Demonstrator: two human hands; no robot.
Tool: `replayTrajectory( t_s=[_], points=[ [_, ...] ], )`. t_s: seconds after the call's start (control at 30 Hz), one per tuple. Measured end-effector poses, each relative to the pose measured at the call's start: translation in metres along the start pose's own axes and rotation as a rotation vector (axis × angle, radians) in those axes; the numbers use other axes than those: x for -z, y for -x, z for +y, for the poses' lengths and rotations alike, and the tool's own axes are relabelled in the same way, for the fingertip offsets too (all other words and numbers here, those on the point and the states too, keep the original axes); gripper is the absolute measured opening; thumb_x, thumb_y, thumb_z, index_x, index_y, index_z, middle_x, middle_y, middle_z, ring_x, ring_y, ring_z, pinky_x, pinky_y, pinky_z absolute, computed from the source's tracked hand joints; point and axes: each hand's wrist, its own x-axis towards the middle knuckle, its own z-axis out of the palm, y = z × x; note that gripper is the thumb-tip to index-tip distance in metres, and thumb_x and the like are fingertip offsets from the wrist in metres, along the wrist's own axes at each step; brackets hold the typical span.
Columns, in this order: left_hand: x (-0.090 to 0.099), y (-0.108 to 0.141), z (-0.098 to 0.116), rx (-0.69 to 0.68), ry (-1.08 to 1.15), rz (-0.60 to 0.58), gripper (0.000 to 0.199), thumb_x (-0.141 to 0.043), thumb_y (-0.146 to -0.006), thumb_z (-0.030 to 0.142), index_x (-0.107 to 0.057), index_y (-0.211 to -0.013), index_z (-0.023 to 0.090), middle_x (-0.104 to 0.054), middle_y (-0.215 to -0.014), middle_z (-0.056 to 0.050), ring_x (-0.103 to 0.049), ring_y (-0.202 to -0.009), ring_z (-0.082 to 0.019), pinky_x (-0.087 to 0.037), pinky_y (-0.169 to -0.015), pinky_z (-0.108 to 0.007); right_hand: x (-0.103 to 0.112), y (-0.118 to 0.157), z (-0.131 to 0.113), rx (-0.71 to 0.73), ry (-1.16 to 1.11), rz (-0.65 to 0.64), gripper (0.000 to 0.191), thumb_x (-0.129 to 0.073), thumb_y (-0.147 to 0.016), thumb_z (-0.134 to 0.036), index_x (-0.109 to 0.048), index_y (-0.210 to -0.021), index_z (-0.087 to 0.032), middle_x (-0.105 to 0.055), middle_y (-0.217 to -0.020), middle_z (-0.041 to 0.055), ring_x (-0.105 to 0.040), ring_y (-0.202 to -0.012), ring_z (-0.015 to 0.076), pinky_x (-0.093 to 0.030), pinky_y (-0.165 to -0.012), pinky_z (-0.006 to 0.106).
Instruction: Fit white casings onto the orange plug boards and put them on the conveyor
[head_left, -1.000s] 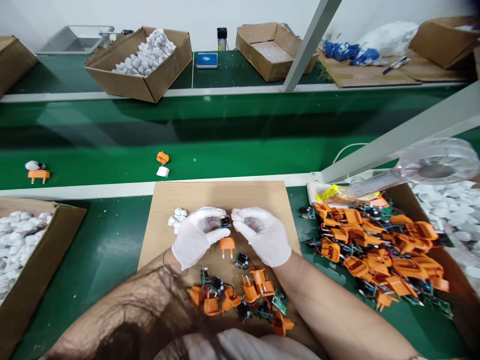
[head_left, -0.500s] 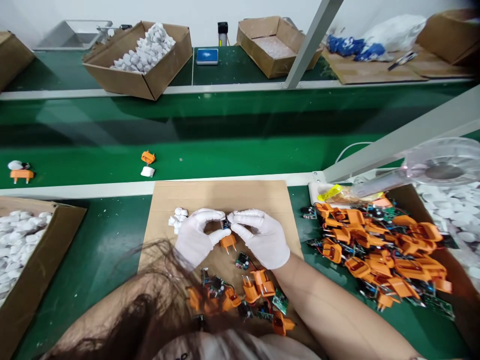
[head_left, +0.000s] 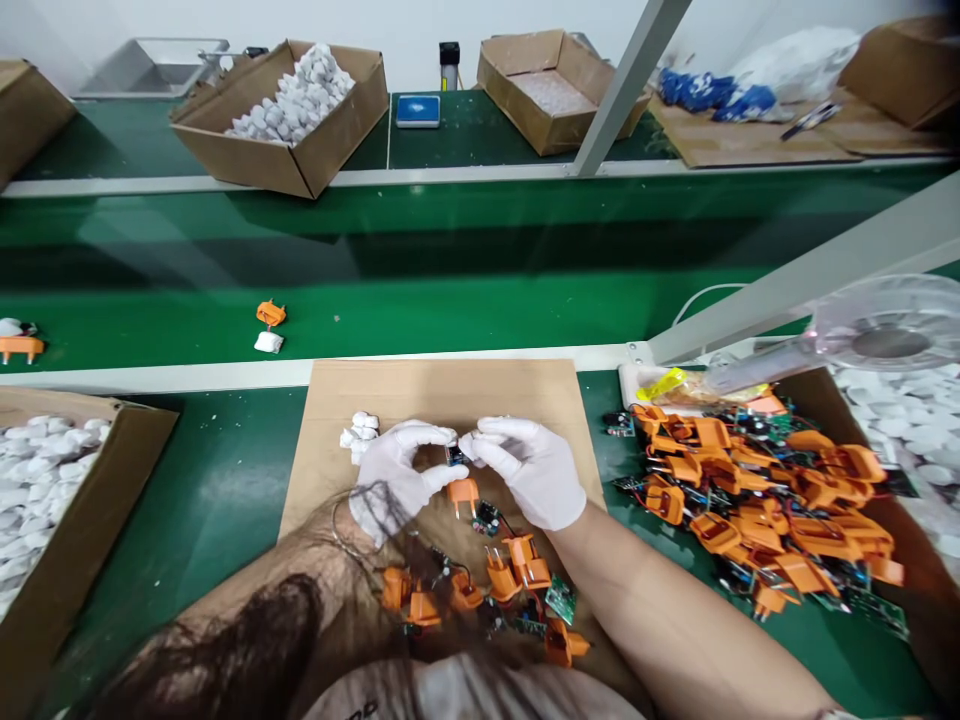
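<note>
The white-gloved left hand (head_left: 397, 482) and right hand (head_left: 526, 470), both nearly closed, pinch a small dark circuit board (head_left: 454, 456) between the fingertips, directly above an orange two-pin plug housing (head_left: 463, 496).

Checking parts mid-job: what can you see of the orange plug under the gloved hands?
The orange plug is a squat moulded plastic housing with two metal pins pointing toward the person. It lies on the brown cardboard sheet, just below the small circuit board pinched between the white-gloved left hand and right hand. Whether a glove touches it cannot be told.
</note>
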Motion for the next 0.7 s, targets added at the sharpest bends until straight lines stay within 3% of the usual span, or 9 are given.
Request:
replayTrajectory(
  t_s=[0.07,0.17,0.27,0.37,0.57,0.7],
  points=[
    [0.000,-0.002,0.003,-0.086,0.037,-0.009,0.034,-0.095,-0.076,0.032,-0.076,-0.103,0.024,-0.083,-0.098,-0.004,-0.081,-0.089,-0.022,-0.072,-0.082,-0.038,-0.001,0.000,0.000,-0.165,-0.144,0.002,0.040,-0.098,-0.063,-0.017,-0.079,-0.096,-0.027,-0.080,-0.078,-0.0034,-0.077,-0.069,0.0159,-0.066,-0.069,0.032],
    [0.000,-0.006,0.005,-0.217,0.123,-0.015,0.035,-0.095,-0.077,0.032,-0.075,-0.106,0.027,-0.083,-0.094,-0.003,-0.079,-0.094,-0.023,-0.070,-0.083,-0.039,-0.001,-0.001,-0.001,-0.311,-0.242,-0.118,0.054,-0.101,-0.055,-0.014,-0.077,-0.103,-0.024,-0.080,-0.083,-0.0020,-0.073,-0.070,0.0127,-0.061,-0.068,0.028],
    [0.001,-0.009,0.006,-0.308,0.119,-0.011,0.037,-0.094,-0.078,0.033,-0.074,-0.109,0.030,-0.081,-0.087,-0.003,-0.078,-0.095,-0.026,-0.070,-0.081,-0.043,-0.002,-0.002,-0.005,-0.398,-0.260,-0.303,0.043,-0.100,-0.060,-0.020,-0.081,-0.099,-0.021,-0.076,-0.074,-0.0027,-0.065,-0.064,0.0098,-0.055,-0.065,0.025],
    [0.003,-0.011,0.007,-0.353,0.088,-0.033,0.034,-0.093,-0.079,0.033,-0.074,-0.108,0.031,-0.079,-0.083,-0.002,-0.078,-0.092,-0.028,-0.070,-0.074,-0.044,-0.002,-0.002,-0.008,-0.433,-0.262,-0.395,0.033,-0.099,-0.063,-0.027,-0.085,-0.092,-0.020,-0.071,-0.065,-0.0046,-0.058,-0.057,0.0079,-0.049,-0.061,0.025],
    [0.003,-0.011,0.010,-0.410,0.018,-0.059,0.031,-0.090,-0.082,0.027,-0.072,-0.107,0.031,-0.079,-0.084,0.000,-0.078,-0.088,-0.025,-0.070,-0.072,-0.041,-0.001,0.002,-0.003,-0.422,-0.269,-0.361,0.032,-0.101,-0.059,-0.027,-0.085,-0.086,-0.022,-0.077,-0.070,-0.0010,-0.067,-0.061,0.0127,-0.056,-0.065,0.028],
    [0.001,-0.007,0.016,-0.371,-0.051,-0.063,0.046,-0.082,-0.081,0.019,-0.069,-0.124,0.030,-0.082,-0.104,-0.005,-0.077,-0.104,-0.029,-0.068,-0.089,-0.048,-0.003,0.003,-0.001,-0.383,-0.272,-0.210,0.037,-0.101,-0.055,-0.018,-0.081,-0.085,-0.022,-0.077,-0.071,-0.0034,-0.067,-0.062,0.0102,-0.055,-0.065,0.025]
  ],
)
